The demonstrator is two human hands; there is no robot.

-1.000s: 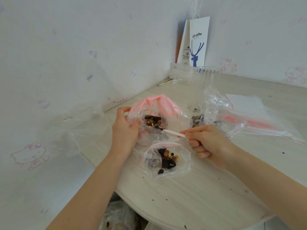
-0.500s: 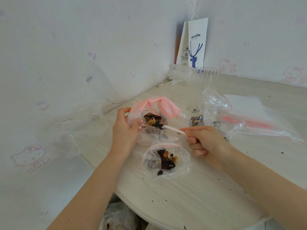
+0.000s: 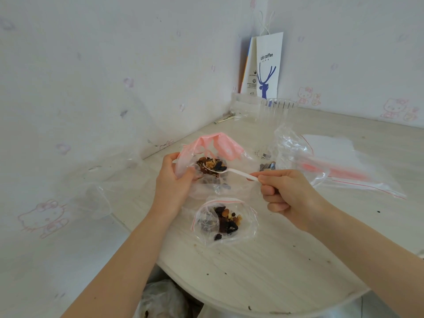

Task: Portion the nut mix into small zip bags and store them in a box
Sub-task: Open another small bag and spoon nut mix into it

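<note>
White spoon [image 3: 232, 171], pinched in the right hand [image 3: 291, 198], sits in the bag [image 3: 223, 148] the left hand [image 3: 172, 187] grips.

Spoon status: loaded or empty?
Loaded: the white spoon carries a heap of nut mix in its bowl, at the bag the left hand holds.

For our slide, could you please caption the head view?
Left hand grips pink bag; spoon in right hand holds nut mix; zip bag nearby.

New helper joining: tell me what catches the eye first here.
Mid-frame, the left hand holds open a pink-topped bag of nut mix, while the right hand pinches a white spoon loaded with mix at its mouth. Just nearer, on the table, lies a small zip bag, partly filled.
</note>
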